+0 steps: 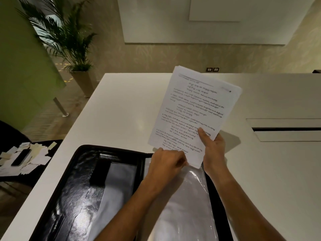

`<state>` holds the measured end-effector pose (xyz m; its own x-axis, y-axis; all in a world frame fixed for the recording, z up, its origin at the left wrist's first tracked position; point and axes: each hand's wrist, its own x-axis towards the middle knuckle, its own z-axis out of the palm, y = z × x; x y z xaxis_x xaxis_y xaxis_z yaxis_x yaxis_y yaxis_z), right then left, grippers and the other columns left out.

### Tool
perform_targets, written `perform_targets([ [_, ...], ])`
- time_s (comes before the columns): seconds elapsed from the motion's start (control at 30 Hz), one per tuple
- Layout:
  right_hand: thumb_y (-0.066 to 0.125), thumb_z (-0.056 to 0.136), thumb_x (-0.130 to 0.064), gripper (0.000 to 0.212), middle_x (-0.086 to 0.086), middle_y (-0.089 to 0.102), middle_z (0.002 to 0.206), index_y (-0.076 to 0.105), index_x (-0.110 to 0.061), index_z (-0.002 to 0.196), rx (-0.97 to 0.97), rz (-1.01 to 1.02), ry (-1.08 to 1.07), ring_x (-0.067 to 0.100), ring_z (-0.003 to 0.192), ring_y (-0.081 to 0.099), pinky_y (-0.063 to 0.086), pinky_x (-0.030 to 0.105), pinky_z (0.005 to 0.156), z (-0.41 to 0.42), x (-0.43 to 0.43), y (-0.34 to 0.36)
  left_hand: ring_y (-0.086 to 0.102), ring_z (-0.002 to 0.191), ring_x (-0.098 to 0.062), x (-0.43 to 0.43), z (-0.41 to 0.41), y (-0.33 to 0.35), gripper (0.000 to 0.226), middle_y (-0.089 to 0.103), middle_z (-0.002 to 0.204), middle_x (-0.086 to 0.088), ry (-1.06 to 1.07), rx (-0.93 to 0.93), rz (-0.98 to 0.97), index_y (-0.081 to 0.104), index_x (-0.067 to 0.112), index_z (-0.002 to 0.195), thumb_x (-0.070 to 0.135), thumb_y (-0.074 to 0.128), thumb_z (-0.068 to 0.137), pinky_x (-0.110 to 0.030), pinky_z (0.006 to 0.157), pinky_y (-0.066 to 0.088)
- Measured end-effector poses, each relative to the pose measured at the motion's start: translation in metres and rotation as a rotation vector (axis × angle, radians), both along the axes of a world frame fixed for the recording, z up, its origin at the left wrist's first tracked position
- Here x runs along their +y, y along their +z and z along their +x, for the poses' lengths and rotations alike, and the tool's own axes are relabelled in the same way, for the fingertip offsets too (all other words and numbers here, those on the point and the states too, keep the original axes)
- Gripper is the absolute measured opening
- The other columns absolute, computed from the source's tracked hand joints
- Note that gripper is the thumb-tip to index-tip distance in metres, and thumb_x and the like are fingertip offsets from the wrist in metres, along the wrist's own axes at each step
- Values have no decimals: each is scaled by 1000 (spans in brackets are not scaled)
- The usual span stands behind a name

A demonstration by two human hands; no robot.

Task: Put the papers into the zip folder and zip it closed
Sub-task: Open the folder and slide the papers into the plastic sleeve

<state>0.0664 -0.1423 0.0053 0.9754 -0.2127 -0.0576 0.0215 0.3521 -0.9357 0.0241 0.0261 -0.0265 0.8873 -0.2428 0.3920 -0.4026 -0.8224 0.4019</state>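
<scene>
A black zip folder point(76, 185) lies open on the white table point(121, 105), with clear plastic sleeves point(184, 202) on its right half. My right hand point(212, 146) grips a stack of printed papers point(194, 110) by the lower right corner, holding it tilted above the folder's top edge. My left hand point(166, 162) pinches near the stack's bottom edge, just at the top of the plastic sleeves; whether it holds the paper or the sleeve I cannot tell. The lower corner of the stack touches the sleeve's opening.
A dark side surface at the left carries scattered paper slips point(34, 153) and a black phone point(21, 157). A potted palm point(69, 42) stands behind the table's far left corner. A recessed cable slot point(284, 129) sits in the table at the right.
</scene>
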Motion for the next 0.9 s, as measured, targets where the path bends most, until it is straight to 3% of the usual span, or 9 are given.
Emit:
perform_targets([
  [0.1, 73, 104, -12, 28, 14, 81, 124, 73, -7, 131, 5, -37, 78, 38, 112, 79, 65, 57, 93, 2, 1, 0, 67, 80, -4, -4, -3, 3, 11, 79, 89, 16, 18, -10, -9, 76, 28, 84, 36, 71, 90, -21, 74, 44],
  [0.23, 71, 104, -14, 30, 16, 80, 126, 73, -9, 134, -13, -108, 183, 39, 114, 79, 62, 61, 98, 6, -5, 4, 65, 85, -3, 5, -1, -6, 17, 77, 90, 17, 5, 61, 15, 72, 31, 88, 48, 72, 92, -31, 81, 44],
  [0.33, 72, 104, -15, 29, 16, 81, 125, 75, -10, 132, -12, -173, 229, 40, 112, 79, 61, 65, 98, 11, -8, 6, 65, 91, -8, 11, 0, -6, 5, 78, 94, 15, 14, 102, 43, 76, 32, 93, 34, 72, 92, -35, 84, 48],
  [0.5, 73, 104, -14, 28, 15, 82, 121, 76, -8, 131, -18, -249, 248, 40, 107, 81, 63, 66, 93, 19, -4, 9, 68, 88, -12, 15, 3, -3, 12, 78, 92, 11, 23, 144, 45, 77, 28, 89, 20, 70, 89, -39, 82, 56],
  [0.57, 73, 103, -15, 29, 16, 82, 122, 75, -8, 131, -12, -251, 273, 40, 108, 80, 62, 66, 95, 22, -5, 11, 69, 89, -11, 16, 4, -3, 4, 77, 92, 12, 14, 138, 49, 77, 29, 91, 28, 73, 89, -39, 84, 55],
  [0.67, 73, 104, -16, 31, 16, 81, 126, 73, -8, 134, -15, -220, 306, 40, 112, 79, 61, 65, 98, 22, -8, 13, 68, 93, -11, 22, 4, -3, 12, 76, 95, 13, 28, 128, 52, 75, 30, 94, 40, 75, 89, -37, 85, 53],
  [0.9, 72, 105, -19, 33, 13, 79, 131, 72, -14, 137, -26, -162, 339, 38, 118, 77, 59, 64, 103, 16, -10, 11, 64, 96, -14, 25, -1, -5, 8, 74, 100, 12, 46, 109, 113, 75, 31, 95, 27, 76, 88, -36, 83, 53],
])
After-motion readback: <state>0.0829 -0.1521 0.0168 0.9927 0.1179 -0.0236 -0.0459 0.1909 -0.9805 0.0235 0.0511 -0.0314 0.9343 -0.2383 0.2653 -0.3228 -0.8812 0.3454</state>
